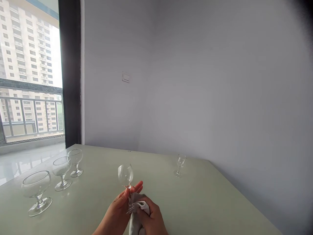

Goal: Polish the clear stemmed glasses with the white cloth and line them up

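Observation:
Close in front of me, my left hand [119, 206] grips a small clear stemmed glass [125, 175] at its stem, with the thumb in front and the fingers behind. The bowl tilts slightly and points up, away from me. My right hand [153, 213] is closed around a bunched grey-white cloth [135, 222]. The cloth presses against the foot and lower stem of the glass and hides part of them.
Along the table's left side stand three wide-bowled stemmed glasses, a near one [39, 194], a middle one [62, 173] and a far one [76, 163]. A smaller stemmed glass [180, 164] stands at the back right of the pale green table [202, 202]. Grey walls [195, 81] border it.

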A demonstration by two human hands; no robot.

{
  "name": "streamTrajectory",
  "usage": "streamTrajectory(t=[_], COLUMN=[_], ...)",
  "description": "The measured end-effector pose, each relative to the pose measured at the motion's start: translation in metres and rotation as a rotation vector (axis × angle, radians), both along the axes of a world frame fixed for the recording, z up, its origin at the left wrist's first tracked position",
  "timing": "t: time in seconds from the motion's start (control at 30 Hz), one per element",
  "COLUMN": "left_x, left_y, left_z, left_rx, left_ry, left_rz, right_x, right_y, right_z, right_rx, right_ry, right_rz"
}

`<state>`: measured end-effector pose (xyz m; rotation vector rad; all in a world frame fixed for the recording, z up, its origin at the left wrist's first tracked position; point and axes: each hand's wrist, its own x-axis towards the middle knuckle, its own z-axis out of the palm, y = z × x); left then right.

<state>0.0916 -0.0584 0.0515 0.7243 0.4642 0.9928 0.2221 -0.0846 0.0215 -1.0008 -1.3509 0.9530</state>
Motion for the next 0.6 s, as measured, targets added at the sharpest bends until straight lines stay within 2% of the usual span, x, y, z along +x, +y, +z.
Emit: streamTrajectory(t=[0.1,0.2,0.33,0.43,0.53,0.6], left_x=[0.000,-0.002,-0.003,0.000,0.003,0.003], left_y=[0.002,0.009,0.013,0.009,0.007,0.008], left_z=[-0.001,-0.005,-0.007,-0.009,-0.012,-0.014], left_rx=[0.031,-0.020,-0.092,-0.125,-0.109,-0.061], left_ry=[0.009,0.011,0.024,0.010,0.026,0.071], left_rz=[0.028,0.081,0.116,0.131,0.119,0.120], right_x=[-0.008,-0.014,-0.010,-0.006,-0.009,-0.014], right_y=[0.007,0.010,0.010,0.007,0.003,0.001], right_z=[-0.019,-0.030,-0.022,-0.015,-0.015,-0.018], right_rx=[-0.248,-0.385,-0.325,-0.313,-0.294,-0.281], right_ry=[0.342,0.530,0.619,0.601,0.541,0.524], right_rz=[0.126,0.192,0.060,-0.004,0.023,0.103])
